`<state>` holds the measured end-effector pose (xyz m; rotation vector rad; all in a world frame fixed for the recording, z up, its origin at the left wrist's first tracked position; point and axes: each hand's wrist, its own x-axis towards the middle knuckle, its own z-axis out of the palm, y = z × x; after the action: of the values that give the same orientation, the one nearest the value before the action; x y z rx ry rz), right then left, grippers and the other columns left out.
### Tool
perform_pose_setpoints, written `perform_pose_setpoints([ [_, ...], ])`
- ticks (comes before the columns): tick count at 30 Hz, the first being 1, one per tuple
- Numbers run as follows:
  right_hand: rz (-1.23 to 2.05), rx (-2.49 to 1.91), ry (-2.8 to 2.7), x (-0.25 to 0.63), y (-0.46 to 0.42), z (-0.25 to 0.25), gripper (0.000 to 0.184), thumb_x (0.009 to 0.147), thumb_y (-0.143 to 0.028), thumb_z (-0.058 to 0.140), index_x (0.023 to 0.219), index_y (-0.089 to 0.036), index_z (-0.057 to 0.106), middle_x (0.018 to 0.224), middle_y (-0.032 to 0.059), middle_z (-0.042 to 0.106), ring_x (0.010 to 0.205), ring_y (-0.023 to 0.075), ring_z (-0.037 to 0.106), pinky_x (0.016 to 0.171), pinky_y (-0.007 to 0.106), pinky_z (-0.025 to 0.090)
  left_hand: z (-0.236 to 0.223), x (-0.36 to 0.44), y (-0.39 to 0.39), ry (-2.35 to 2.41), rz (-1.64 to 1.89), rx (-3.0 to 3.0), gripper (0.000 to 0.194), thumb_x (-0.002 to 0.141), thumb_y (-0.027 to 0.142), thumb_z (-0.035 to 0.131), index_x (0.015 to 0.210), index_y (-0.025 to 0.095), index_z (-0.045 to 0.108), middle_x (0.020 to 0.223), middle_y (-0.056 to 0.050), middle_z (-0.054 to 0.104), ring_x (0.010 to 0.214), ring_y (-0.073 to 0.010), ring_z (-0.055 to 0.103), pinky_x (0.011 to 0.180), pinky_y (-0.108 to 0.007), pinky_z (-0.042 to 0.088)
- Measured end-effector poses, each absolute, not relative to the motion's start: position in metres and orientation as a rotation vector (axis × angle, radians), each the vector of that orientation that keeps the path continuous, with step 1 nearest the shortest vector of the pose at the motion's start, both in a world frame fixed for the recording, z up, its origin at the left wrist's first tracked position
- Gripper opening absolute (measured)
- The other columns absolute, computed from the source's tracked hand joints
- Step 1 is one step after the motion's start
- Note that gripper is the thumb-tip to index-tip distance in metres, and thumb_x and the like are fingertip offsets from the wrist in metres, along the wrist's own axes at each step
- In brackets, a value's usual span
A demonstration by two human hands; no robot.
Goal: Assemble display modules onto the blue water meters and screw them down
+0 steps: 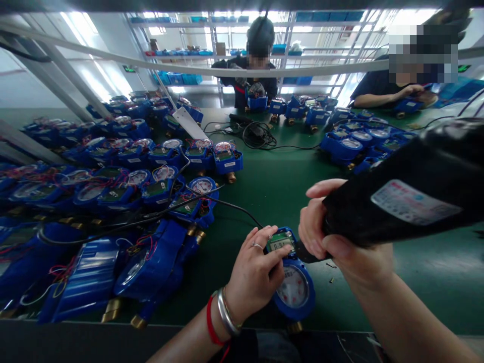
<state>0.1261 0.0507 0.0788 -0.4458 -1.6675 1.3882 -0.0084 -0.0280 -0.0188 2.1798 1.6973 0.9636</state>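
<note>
A blue water meter (294, 290) with a round dial lies before me, its upper housing uncovered to show a green circuit board and a small LCD display (280, 245). My left hand (254, 269) rests over its left side, index finger across the display and the other fingers curled at the housing. My right hand (321, 229) is wrapped around a black electric screwdriver (397, 194) with a white label. The tool's nose reaches the right edge of the board; its tip is hidden.
Several open blue meters (149, 194) with loose wires crowd the left, and more meters (353, 143) stand at back right. A black cable (260, 133) lies coiled on the green tabletop (260, 189). Two people work across the table. Small dark bits (331, 280) lie beside the meter.
</note>
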Motion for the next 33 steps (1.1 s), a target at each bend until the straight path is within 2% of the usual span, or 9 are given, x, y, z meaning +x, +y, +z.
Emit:
perform_pose_setpoints([
  [5, 1.548, -0.258, -1.571, 0.125, 0.055, 0.077, 0.049, 0.08, -0.03, 0.069, 0.124, -0.026, 0.049, 0.069, -0.0025, 0.053, 0.051, 0.0098, 0.045, 0.045, 0.024, 0.035, -0.019, -0.009, -0.029, 1.731, 0.98, 2.196, 0.035, 0.084, 0.015, 0.052, 0.113, 0.03, 0.065, 0.136, -0.009, 0.051, 0.127, -0.0243, 0.049, 0.11, -0.052, 0.037],
  [7, 1.593, -0.246, -1.546, 0.129, 0.058, 0.078, 0.051, 0.08, -0.031, 0.069, 0.126, -0.026, 0.048, 0.069, -0.0029, 0.054, 0.052, 0.0096, 0.045, 0.047, 0.024, 0.035, -0.019, -0.009, -0.03, 1.739, 0.996, 2.216, 0.037, 0.084, 0.014, 0.051, 0.113, 0.03, 0.065, 0.136, -0.01, 0.051, 0.127, -0.0249, 0.049, 0.108, -0.053, 0.038],
  [10, 1.643, -0.224, -1.588, 0.137, 0.063, 0.085, 0.066, 0.076, -0.053, 0.068, 0.13, -0.024, 0.044, 0.077, 0.0002, 0.057, 0.062, 0.0137, 0.052, 0.056, 0.028, 0.044, -0.019, -0.01, -0.03, 1.751, 0.985, 2.256, 0.04, 0.083, 0.011, 0.05, 0.115, 0.029, 0.065, 0.136, -0.011, 0.05, 0.127, -0.0255, 0.049, 0.107, -0.054, 0.04],
  [13, 1.675, -0.227, -1.664, 0.143, 0.066, 0.095, 0.078, 0.076, -0.075, 0.049, 0.132, -0.02, 0.045, 0.089, 0.0061, 0.061, 0.076, 0.0202, 0.059, 0.066, 0.034, 0.05, -0.02, -0.01, -0.031, 1.769, 0.964, 2.283, 0.042, 0.082, 0.009, 0.049, 0.115, 0.029, 0.064, 0.137, -0.012, 0.05, 0.128, -0.0263, 0.049, 0.107, -0.055, 0.04],
  [16, 1.703, -0.296, -1.674, 0.147, 0.065, 0.104, 0.075, 0.082, -0.076, 0.035, 0.127, -0.018, 0.051, 0.092, 0.0081, 0.063, 0.081, 0.022, 0.061, 0.075, 0.038, 0.051, -0.02, -0.01, -0.033, 1.783, 0.957, 2.294, 0.042, 0.083, 0.009, 0.047, 0.116, 0.029, 0.064, 0.138, -0.012, 0.049, 0.129, -0.0265, 0.048, 0.107, -0.055, 0.04],
  [22, 1.685, -0.348, -1.561, 0.148, 0.06, 0.111, 0.057, 0.088, -0.063, 0.04, 0.114, -0.017, 0.062, 0.087, 0.0067, 0.064, 0.08, 0.0202, 0.062, 0.087, 0.041, 0.05, -0.019, -0.009, -0.033, 1.779, 0.981, 2.264, 0.042, 0.084, 0.009, 0.047, 0.118, 0.03, 0.063, 0.139, -0.01, 0.048, 0.131, -0.0248, 0.046, 0.109, -0.053, 0.038],
  [28, 1.659, -0.313, -1.469, 0.142, 0.055, 0.113, 0.055, 0.086, -0.06, 0.045, 0.109, -0.013, 0.063, 0.076, 0.0047, 0.061, 0.071, 0.0171, 0.058, 0.082, 0.038, 0.051, -0.02, -0.009, -0.033, 1.763, 0.962, 2.218, 0.039, 0.085, 0.012, 0.048, 0.115, 0.03, 0.065, 0.139, -0.01, 0.048, 0.131, -0.0238, 0.045, 0.111, -0.053, 0.036],
  [31, 1.597, -0.291, -1.456, 0.138, 0.055, 0.104, 0.049, 0.083, -0.057, 0.055, 0.11, -0.016, 0.06, 0.072, 0.0022, 0.058, 0.064, 0.0146, 0.055, 0.068, 0.032, 0.05, -0.019, -0.01, -0.034, 1.753, 0.968, 2.203, 0.04, 0.084, 0.012, 0.049, 0.116, 0.031, 0.064, 0.139, -0.009, 0.047, 0.131, -0.0224, 0.045, 0.111, -0.051, 0.035],
  [33, 1.567, -0.252, -1.447, 0.134, 0.054, 0.096, 0.042, 0.079, -0.049, 0.065, 0.108, -0.019, 0.058, 0.068, -0.0008, 0.057, 0.057, 0.0117, 0.052, 0.056, 0.026, 0.044, -0.019, -0.01, -0.034, 1.743, 0.976, 2.205, 0.04, 0.084, 0.012, 0.05, 0.116, 0.031, 0.064, 0.139, -0.009, 0.048, 0.13, -0.0221, 0.045, 0.111, -0.051, 0.035],
])
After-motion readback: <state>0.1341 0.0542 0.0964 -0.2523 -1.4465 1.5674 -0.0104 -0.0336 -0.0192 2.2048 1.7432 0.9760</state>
